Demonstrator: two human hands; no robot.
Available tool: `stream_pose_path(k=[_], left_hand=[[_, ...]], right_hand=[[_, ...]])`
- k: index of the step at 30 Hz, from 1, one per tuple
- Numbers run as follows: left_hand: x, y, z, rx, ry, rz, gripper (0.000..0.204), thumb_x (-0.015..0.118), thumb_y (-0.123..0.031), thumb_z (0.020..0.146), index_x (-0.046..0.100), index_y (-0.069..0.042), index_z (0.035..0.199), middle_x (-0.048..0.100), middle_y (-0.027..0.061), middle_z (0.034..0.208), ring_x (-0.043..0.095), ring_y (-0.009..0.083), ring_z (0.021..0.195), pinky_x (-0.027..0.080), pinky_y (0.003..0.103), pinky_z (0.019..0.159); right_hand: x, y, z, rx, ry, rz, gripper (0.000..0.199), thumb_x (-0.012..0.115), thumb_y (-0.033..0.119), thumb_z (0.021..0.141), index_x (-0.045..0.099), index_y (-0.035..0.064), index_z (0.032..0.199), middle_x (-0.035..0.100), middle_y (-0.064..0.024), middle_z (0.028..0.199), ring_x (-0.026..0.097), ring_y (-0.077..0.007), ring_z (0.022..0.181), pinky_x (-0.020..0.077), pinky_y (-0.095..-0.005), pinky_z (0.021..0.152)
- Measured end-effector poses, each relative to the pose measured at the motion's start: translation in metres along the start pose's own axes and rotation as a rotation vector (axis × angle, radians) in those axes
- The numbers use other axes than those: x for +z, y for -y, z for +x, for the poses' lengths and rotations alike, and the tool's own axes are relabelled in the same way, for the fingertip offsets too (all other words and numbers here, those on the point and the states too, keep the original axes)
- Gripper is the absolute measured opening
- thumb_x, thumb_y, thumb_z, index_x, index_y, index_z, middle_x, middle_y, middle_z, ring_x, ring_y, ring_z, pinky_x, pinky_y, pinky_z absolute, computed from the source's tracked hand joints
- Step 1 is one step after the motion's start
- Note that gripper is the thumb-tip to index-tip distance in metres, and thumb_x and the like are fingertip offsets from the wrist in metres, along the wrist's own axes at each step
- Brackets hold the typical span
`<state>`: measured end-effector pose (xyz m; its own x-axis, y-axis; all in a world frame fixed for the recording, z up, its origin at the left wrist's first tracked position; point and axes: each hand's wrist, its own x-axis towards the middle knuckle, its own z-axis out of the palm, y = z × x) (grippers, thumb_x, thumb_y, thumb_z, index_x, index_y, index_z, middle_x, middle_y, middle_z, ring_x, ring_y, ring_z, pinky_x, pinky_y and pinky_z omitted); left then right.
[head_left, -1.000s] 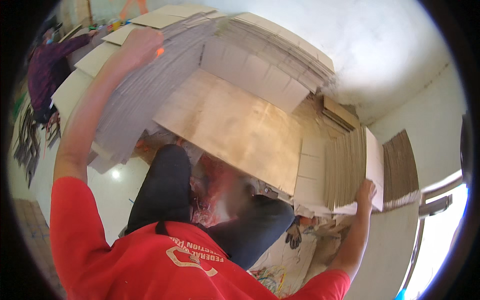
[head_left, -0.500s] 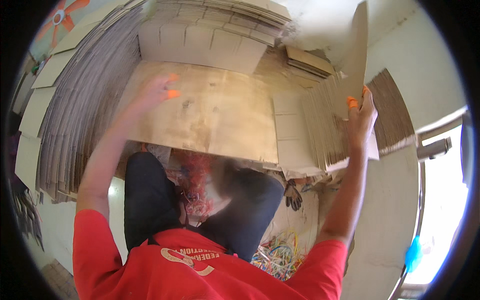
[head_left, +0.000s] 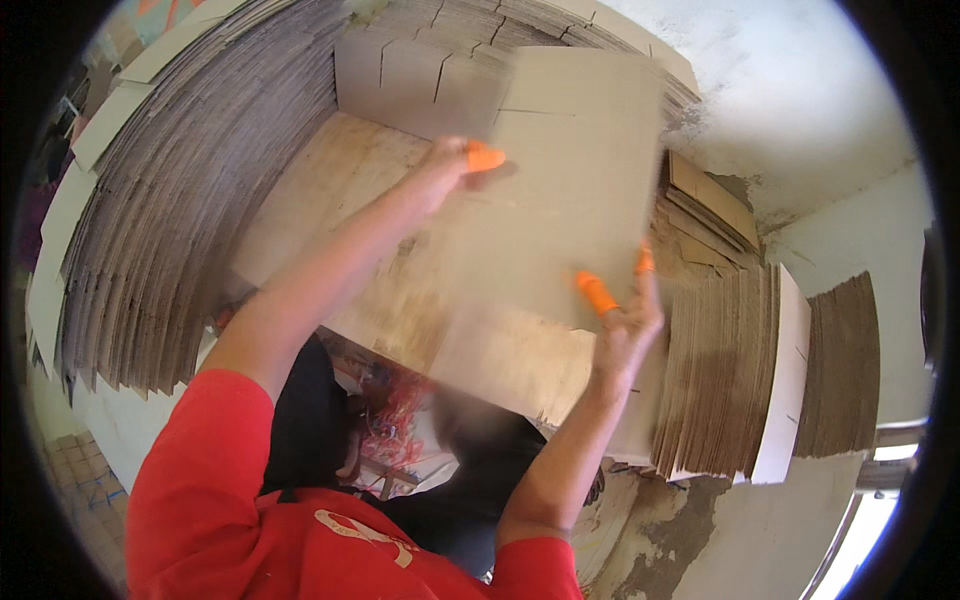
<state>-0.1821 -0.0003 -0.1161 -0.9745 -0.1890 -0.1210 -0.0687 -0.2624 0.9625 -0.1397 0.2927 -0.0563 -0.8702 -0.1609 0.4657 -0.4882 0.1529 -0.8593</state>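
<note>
Head view. A flat cardboard sheet (head_left: 560, 190) is held in the air over the far edge of the wooden worktop (head_left: 330, 200), gripped from both sides. The left hand (head_left: 455, 165) pinches the sheet's left edge, its orange-capped fingers (head_left: 486, 157) closed on the card. The right hand (head_left: 625, 320) supports the lower right corner, its fingers (head_left: 597, 293) spread fairly wide against the face and edge of the sheet. Tall stacks of folded cardboard (head_left: 180, 190) line the worktop's left edge; further upright bundles (head_left: 720, 370) stand at its right edge. Judged risk: the grip rests on fingertips only, so the blurred sheet may slide or pivot out of the right hand. Its far corner may also catch the stack of slotted sheets (head_left: 420, 70) behind and dislodge them.
</note>
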Motion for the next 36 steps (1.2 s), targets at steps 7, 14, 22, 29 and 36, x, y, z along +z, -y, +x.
stream_pose_path(k=[7, 14, 22, 29, 36], left_hand=[[0.017, -0.025, 0.104, 0.742, -0.183, 1.338, 0.056, 0.080, -0.020, 0.071, 0.052, -0.002, 0.117, 0.059, 0.0117, 0.105, 0.052, 0.0283, 0.104, 0.043, 0.039, 0.091], [0.037, -0.018, 0.155, 0.923, -0.170, 1.596, 0.050, 0.076, -0.007, 0.070, 0.051, -0.003, 0.113, 0.055, 0.0104, 0.106, 0.048, 0.0284, 0.108, 0.040, 0.041, 0.097], [0.025, -0.031, 0.164, 0.951, -0.072, 1.624, 0.023, 0.064, -0.007, 0.079, 0.060, -0.007, 0.102, 0.060, 0.0077, 0.100, 0.054, 0.0257, 0.101, 0.048, 0.038, 0.087], [0.022, -0.023, 0.135, 0.888, 0.184, 1.642, 0.013, 0.062, -0.006, 0.078, 0.065, -0.008, 0.090, 0.065, 0.0093, 0.093, 0.061, 0.0287, 0.096, 0.051, 0.041, 0.076], [0.022, -0.018, 0.122, 1.019, 0.465, 1.541, 0.007, 0.061, -0.005, 0.074, 0.065, -0.005, 0.080, 0.065, 0.0177, 0.078, 0.065, 0.0378, 0.080, 0.051, 0.047, 0.066]], right_hand=[[-0.019, -0.006, 0.024, -0.099, -0.287, -0.487, 0.075, 0.070, -0.005, 0.079, 0.039, 0.0075, 0.146, 0.045, -0.0109, 0.146, 0.056, -0.0196, 0.120, 0.0464, -0.0330, 0.099], [-0.009, -0.021, 0.024, -0.108, -0.301, -0.392, 0.071, 0.071, -0.002, 0.081, 0.040, 0.0045, 0.144, 0.043, -0.0124, 0.148, 0.057, -0.0224, 0.120, 0.0476, -0.0335, 0.097], [-0.002, -0.029, 0.031, -0.292, -0.331, -0.470, 0.075, 0.073, -0.004, 0.079, 0.040, 0.0068, 0.145, 0.043, -0.0112, 0.148, 0.059, -0.0210, 0.117, 0.0513, -0.0307, 0.093], [0.005, -0.026, 0.032, -0.297, -0.338, -0.519, 0.074, 0.072, -0.003, 0.080, 0.039, 0.0086, 0.146, 0.041, -0.0099, 0.149, 0.059, -0.0206, 0.117, 0.0530, -0.0301, 0.089], [0.010, -0.014, 0.026, -0.232, -0.232, -0.539, 0.075, 0.068, -0.007, 0.083, 0.035, 0.0100, 0.148, 0.050, -0.0088, 0.143, 0.061, -0.0077, 0.075, 0.0487, -0.0217, 0.060]])
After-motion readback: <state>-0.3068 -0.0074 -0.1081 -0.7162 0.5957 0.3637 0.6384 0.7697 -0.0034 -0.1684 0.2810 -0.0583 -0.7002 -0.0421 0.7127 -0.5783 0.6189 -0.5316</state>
